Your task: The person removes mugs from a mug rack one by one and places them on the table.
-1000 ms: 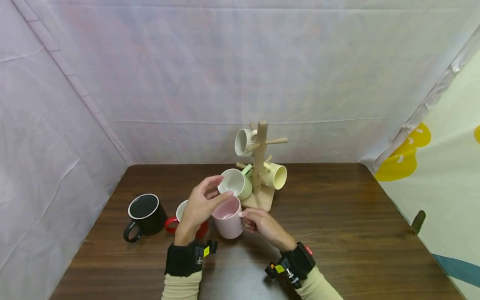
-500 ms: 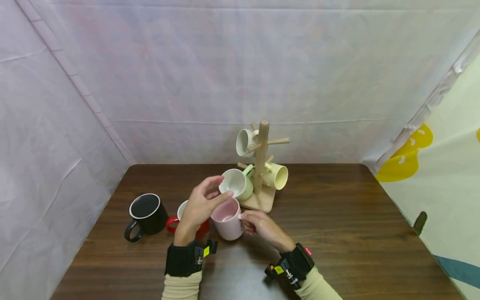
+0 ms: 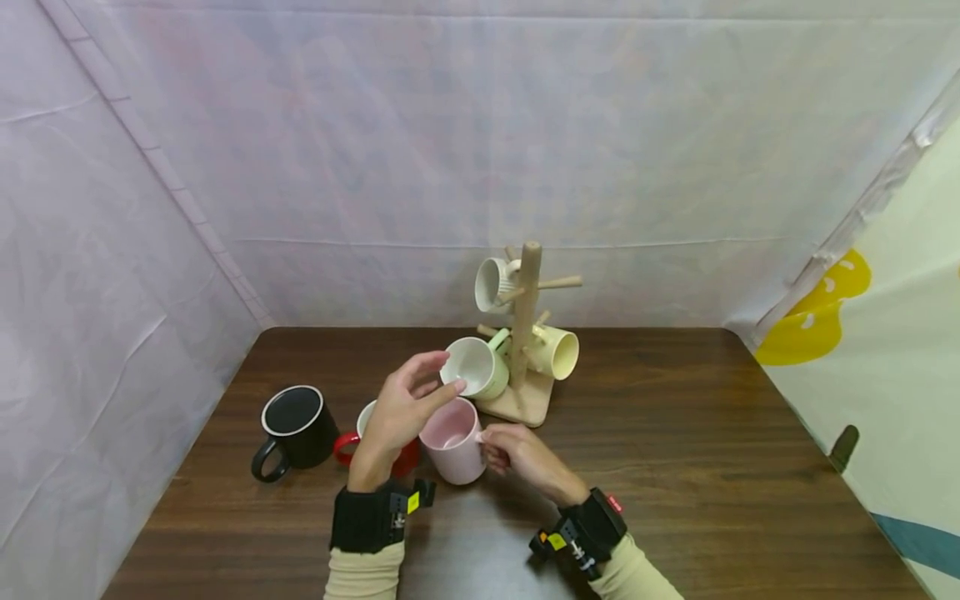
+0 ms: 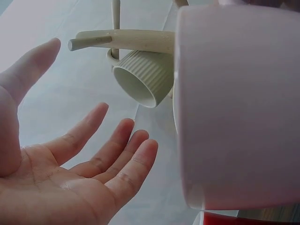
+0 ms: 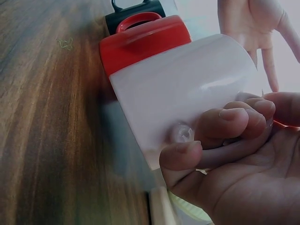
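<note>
A pink mug (image 3: 454,454) stands upright before the mug tree; whether its base touches the table is hard to tell. My right hand (image 3: 525,457) grips its handle, with curled fingers round the handle in the right wrist view (image 5: 234,154). Above the mug's left side, my left hand (image 3: 396,417) is held with fingers spread, and its palm (image 4: 70,187) holds nothing. Behind that hand a red mug (image 3: 405,460) with a white inside is partly hidden. On the wooden mug tree (image 3: 527,292) hang a pale green mug (image 3: 491,377), a ribbed white mug (image 3: 491,285) and a yellow mug (image 3: 551,352).
A black mug (image 3: 300,433) with a white rim stands at the left of the brown wooden table (image 3: 675,450), its handle toward the front left. White cloth (image 3: 375,167) walls off the back and left side. Several bare pegs (image 3: 561,282) stick out from the tree.
The pink mug and my right hand have shifted slightly left and toward me, away from the tree. My left hand has stayed in place. The view has turned very slightly.
</note>
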The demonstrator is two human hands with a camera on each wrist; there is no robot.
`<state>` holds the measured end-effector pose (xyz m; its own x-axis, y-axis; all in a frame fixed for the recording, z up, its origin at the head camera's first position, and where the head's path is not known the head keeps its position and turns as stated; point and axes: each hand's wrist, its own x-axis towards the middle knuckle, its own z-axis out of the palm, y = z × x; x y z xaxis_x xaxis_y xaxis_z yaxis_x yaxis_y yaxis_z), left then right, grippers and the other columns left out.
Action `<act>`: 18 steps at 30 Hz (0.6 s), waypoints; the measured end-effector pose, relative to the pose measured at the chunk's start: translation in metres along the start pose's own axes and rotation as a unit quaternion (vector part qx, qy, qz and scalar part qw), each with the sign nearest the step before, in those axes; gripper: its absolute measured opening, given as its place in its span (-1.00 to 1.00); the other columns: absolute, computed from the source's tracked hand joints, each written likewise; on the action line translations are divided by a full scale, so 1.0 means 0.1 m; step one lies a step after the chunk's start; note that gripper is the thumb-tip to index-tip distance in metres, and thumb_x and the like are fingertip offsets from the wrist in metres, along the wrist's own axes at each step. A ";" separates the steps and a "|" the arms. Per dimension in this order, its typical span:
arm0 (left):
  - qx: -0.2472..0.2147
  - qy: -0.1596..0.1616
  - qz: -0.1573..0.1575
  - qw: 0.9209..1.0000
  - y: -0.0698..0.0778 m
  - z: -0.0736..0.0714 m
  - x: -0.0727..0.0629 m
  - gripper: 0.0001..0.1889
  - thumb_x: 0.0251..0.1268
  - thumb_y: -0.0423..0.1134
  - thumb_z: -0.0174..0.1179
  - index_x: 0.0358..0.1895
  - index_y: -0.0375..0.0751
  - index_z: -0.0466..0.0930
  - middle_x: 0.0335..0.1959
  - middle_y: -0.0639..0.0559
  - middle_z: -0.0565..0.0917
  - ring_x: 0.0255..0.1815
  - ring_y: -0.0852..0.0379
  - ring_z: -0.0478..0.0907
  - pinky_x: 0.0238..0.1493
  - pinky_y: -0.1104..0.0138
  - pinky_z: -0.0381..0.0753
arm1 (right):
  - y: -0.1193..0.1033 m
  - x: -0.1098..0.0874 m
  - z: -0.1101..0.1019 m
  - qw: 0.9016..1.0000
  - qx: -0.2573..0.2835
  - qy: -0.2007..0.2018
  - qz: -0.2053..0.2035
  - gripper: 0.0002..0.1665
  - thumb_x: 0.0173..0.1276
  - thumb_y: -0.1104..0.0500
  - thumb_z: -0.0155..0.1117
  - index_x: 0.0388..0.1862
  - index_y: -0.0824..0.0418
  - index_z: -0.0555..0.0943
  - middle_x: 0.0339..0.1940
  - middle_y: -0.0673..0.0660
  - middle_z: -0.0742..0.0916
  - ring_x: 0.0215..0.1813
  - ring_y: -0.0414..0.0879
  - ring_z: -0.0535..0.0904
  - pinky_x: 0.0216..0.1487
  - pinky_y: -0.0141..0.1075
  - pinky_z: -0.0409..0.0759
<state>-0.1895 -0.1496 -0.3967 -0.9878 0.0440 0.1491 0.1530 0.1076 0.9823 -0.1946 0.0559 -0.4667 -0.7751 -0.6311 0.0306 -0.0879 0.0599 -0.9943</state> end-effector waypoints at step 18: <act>0.010 -0.005 0.009 1.000 0.00 -0.01 0.01 -0.47 0.23 -0.28 0.38 0.26 -0.31 0.48 0.27 -0.20 0.54 0.34 -0.25 0.40 0.36 0.00 0.39 | 0.05 0.01 -0.02 1.000 -0.014 0.000 0.012 -0.48 0.57 0.10 -0.09 -0.53 0.48 0.28 -0.62 0.05 0.38 -0.55 -0.11 0.30 -0.43 -0.34 0.30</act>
<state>-0.1904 -0.1503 -0.3966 -0.9845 0.0553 0.1663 0.1722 0.1260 0.9770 -0.1971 0.0572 -0.4715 -0.7767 -0.6298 0.0060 -0.0860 0.0967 -0.9916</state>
